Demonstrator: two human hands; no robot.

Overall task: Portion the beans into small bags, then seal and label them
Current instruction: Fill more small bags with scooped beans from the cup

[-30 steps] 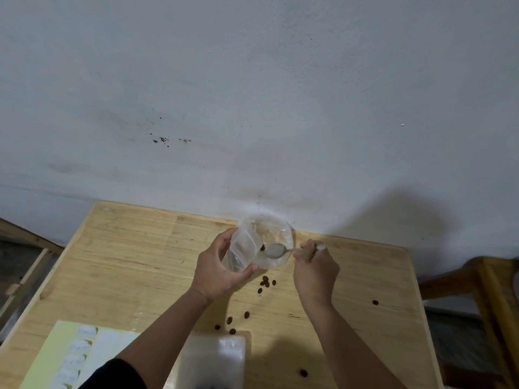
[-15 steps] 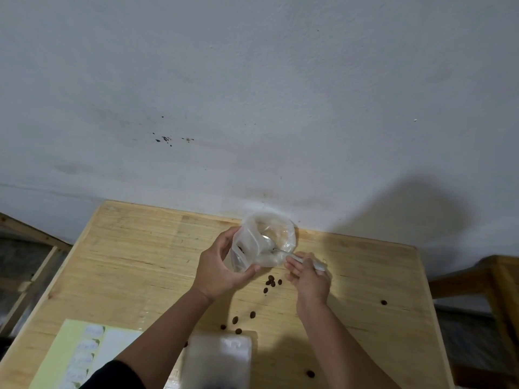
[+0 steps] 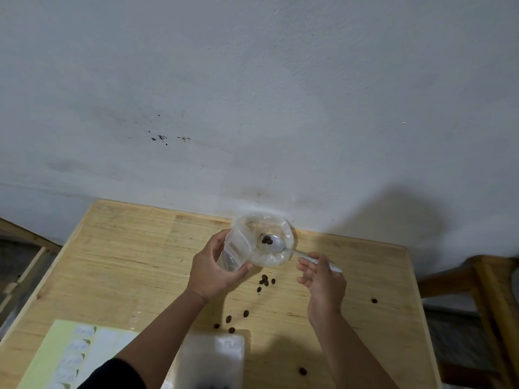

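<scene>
My left hand [image 3: 214,269] grips a small clear plastic bag [image 3: 238,248], tilted up beside a translucent plastic bowl [image 3: 276,234] at the table's far edge. My right hand [image 3: 323,279] pinches the handle of a metal spoon [image 3: 276,244]. The spoon's bowl lies inside the plastic bowl with a few dark beans [image 3: 266,240] on it. Several loose beans [image 3: 265,282] lie scattered on the wooden table [image 3: 126,262] between and below my hands.
A sheet of white labels on pale green backing [image 3: 75,352] lies at the near left. A frosted bag [image 3: 213,360] lies at the near middle. Wooden furniture [image 3: 483,287] stands to the right, a wooden frame [image 3: 25,248] to the left, and a wall behind.
The spoon went down into the bowl and now sits higher, carrying a few beans. My right hand shifted right and up slightly. My left hand still holds the bag.
</scene>
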